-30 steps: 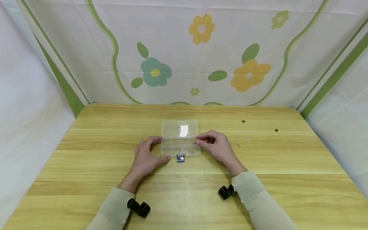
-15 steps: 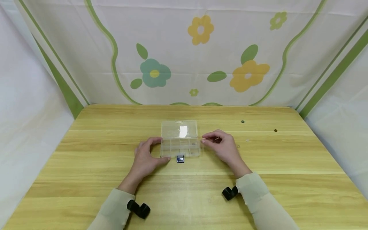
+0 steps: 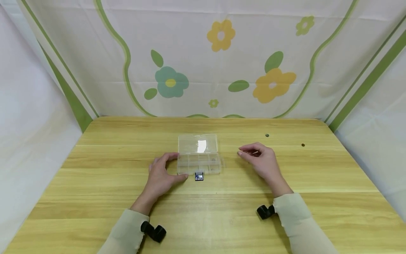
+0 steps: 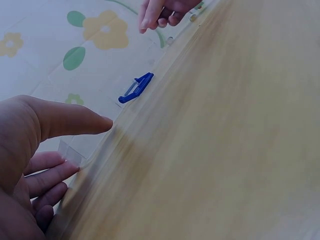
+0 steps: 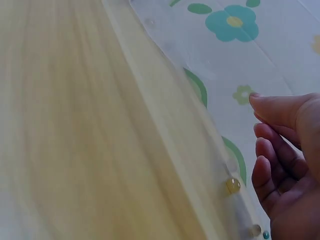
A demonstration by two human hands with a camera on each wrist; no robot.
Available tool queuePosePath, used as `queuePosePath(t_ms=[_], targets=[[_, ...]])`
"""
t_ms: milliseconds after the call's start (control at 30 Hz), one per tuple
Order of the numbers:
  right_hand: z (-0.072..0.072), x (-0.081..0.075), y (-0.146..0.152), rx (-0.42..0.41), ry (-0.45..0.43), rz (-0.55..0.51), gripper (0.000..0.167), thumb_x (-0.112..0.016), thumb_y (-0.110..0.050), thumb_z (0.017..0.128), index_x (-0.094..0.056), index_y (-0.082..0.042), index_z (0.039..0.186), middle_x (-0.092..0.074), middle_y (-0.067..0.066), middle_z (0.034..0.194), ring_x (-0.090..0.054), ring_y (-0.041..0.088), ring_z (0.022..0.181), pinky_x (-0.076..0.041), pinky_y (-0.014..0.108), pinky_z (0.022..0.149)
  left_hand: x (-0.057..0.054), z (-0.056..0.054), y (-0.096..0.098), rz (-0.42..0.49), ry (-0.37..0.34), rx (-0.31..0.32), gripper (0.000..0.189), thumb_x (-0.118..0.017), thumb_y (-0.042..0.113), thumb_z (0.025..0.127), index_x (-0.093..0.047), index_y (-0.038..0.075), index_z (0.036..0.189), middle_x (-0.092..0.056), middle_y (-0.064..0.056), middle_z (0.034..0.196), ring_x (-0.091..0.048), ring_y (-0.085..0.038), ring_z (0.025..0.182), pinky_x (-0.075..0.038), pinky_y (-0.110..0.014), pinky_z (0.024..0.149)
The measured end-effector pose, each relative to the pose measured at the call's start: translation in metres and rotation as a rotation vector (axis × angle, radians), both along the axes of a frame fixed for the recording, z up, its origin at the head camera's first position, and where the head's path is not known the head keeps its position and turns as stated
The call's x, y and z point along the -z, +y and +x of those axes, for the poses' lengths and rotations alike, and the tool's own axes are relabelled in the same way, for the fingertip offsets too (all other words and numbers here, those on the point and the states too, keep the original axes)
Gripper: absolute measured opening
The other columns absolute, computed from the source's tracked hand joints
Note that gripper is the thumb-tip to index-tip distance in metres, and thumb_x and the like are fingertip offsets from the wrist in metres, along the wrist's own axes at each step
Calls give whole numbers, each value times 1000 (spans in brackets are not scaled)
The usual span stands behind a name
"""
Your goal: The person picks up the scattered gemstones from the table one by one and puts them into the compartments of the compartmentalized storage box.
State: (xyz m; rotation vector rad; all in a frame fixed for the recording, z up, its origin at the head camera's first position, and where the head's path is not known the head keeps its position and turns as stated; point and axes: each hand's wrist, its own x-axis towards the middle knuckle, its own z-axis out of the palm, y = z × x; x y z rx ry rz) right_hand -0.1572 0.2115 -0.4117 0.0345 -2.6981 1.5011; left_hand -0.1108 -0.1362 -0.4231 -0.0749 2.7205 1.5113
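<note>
A clear plastic compartment box (image 3: 198,165) lies on the table with its lid (image 3: 188,144) tipped back and a blue latch (image 3: 199,176) at its front. My left hand (image 3: 162,174) grips its left end, thumb at the front corner and forefinger at the back. Something small shows in a right-hand compartment. To the right of the box, my right hand (image 3: 261,160) hovers over the table with fingers loosely bent and nothing visible between thumb and forefinger. A yellowish glassy bead (image 5: 232,186) lies near it in the right wrist view.
Farther back on the right lie a dark greenish bead (image 3: 267,135) and a dark brown bead (image 3: 302,145). A pale bead (image 5: 256,230) and a teal bead (image 5: 266,234) also show in the right wrist view. A flowered cloth (image 3: 203,63) hangs behind the wooden table (image 3: 127,134).
My right hand has drawn away from the box's right side and moved rightward, now covering the pale beads there. The left hand has stayed at the box.
</note>
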Motion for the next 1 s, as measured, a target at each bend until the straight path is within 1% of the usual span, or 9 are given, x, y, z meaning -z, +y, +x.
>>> queuePosePath(t_ms=[133,333,600,733,867,1000], targets=[[1,2,11,18,-4,18,33,-81,-43,97,-82,-17,117,-76,6,116,-67,13,98,-55,19,82,0,1,0,-8,-2,4,75,-96,23,78,-63,15,145,-65,-9,149,-41,-35,144,-23,-59,123],[5,1,23,34,-2,23,35,-82,-45,96,-82,-17,117,-75,3,116,-66,9,96,-55,18,81,-1,0,0,-13,-28,1,76,-95,24,80,-60,17,147,-62,-6,153,-39,-33,145,-25,-58,123],[14,-3,41,67,-24,58,36,-81,-46,96,-82,-18,119,-76,3,116,-64,7,95,-53,17,79,-1,-1,0,-12,-34,5,77,-94,23,81,-60,17,149,-61,-6,154,-39,-33,145,-27,-58,123],[16,-1,48,77,-27,73,37,-81,-46,96,-82,-17,118,-77,-2,113,-64,6,94,-53,17,79,-1,-1,0,-12,-35,6,76,-94,24,81,-59,18,149,-61,-6,154,-39,-33,145,-28,-58,123],[16,2,52,71,-28,90,35,-82,-45,96,-82,-17,116,-78,-4,109,-65,7,93,-53,19,79,0,-1,0,-10,-32,7,76,-94,24,81,-60,18,148,-61,-6,153,-39,-32,144,-27,-57,122],[18,4,54,48,-32,109,31,-83,-42,95,-83,-17,114,-78,-1,109,-65,11,91,-53,21,77,0,-1,0,-11,-31,9,76,-94,25,81,-60,18,148,-61,-6,153,-39,-32,144,-28,-56,121]])
